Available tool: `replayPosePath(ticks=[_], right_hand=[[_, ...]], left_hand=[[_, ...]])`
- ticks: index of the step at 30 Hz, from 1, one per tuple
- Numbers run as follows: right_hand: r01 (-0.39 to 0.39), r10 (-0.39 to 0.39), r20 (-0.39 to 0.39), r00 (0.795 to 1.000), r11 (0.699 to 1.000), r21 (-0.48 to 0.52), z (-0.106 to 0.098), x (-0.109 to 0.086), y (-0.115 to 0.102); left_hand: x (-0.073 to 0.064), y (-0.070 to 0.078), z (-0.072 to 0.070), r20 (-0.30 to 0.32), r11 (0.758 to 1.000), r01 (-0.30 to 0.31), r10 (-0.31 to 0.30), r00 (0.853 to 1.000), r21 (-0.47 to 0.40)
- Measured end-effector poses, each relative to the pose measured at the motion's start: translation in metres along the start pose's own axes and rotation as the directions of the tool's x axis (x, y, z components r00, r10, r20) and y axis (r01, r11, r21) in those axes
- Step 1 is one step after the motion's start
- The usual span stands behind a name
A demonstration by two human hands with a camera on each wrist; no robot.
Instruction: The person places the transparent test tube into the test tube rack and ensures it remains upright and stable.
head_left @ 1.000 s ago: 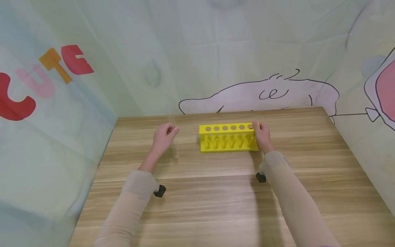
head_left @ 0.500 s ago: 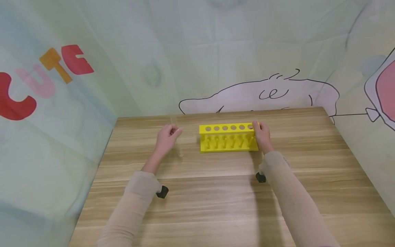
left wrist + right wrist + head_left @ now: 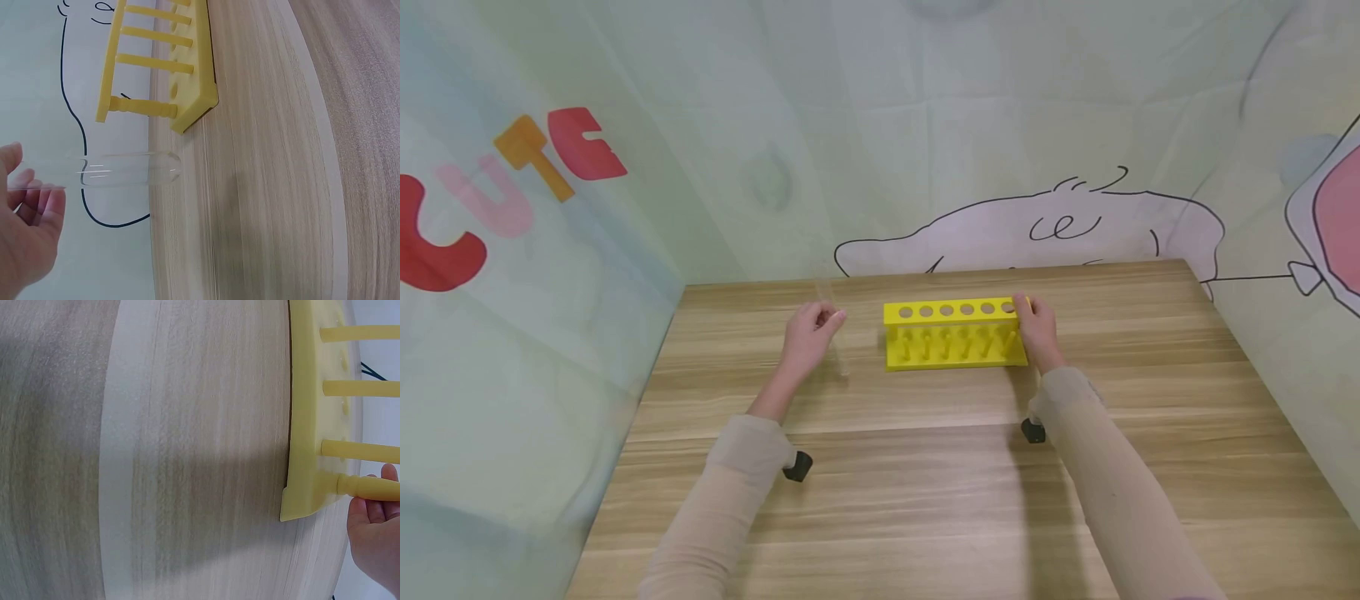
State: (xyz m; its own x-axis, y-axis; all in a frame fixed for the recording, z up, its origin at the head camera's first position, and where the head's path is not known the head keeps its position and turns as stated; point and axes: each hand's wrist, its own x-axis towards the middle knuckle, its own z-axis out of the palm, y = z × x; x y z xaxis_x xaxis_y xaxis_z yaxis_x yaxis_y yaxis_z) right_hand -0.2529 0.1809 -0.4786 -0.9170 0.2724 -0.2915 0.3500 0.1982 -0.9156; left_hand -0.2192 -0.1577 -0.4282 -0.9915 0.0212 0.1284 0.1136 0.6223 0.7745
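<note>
- Left hand (image 3: 807,337) is pinching a clear glass test tube (image 3: 125,170) near its open end; fingers are curled round it, and the rounded bottom is hanging free above the wooden table (image 3: 925,467).
- In the head view the tube (image 3: 837,333) is showing only faintly, slightly tilted, its lower end pointing toward 5 o'clock and sitting just left of the yellow rack (image 3: 955,335).
- Right hand (image 3: 1037,329) is gripping the rack's right end, thumb up at the top plate and fingers wrapping the end post; the right wrist view is showing fingers (image 3: 375,509) against that post.
- The rack is standing upright at 12 o'clock on the table, near the far edge, with six holes along its top plate, all looking empty.
- From the left hand, the rack is lying at 3 o'clock, near but not touching the tube.
- Judged step: the tube is being carried across toward the rack while the other hand is steadying it; seating has not yet begun.
- Next move is calling for lifting the tube's bottom clear of the top plate, bringing it upright over a hole, probably the leftmost, then lowering it straight.
- The tube is clear and hard to see, so lining it up over the hole is needing care.
- Printed cloth walls (image 3: 587,167) are enclosing the table on three sides.
</note>
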Motion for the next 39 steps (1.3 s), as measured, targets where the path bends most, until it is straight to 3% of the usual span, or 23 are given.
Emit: replayPosePath(ticks=[14, 39], right_hand=[[0.037, -0.037, 0.001, 0.999, 0.999, 0.014, -0.001, 0.000, 0.002], [0.006, -0.006, 0.011, 1.000, 1.000, -0.020, -0.001, -0.002, 0.000]], left_hand=[[0.002, 0.004, 0.001, -0.014, 1.000, 0.001, -0.001, 1.000, 0.004], [0.008, 0.020, 0.001, -0.023, 1.000, 0.011, -0.012, 1.000, -0.015]])
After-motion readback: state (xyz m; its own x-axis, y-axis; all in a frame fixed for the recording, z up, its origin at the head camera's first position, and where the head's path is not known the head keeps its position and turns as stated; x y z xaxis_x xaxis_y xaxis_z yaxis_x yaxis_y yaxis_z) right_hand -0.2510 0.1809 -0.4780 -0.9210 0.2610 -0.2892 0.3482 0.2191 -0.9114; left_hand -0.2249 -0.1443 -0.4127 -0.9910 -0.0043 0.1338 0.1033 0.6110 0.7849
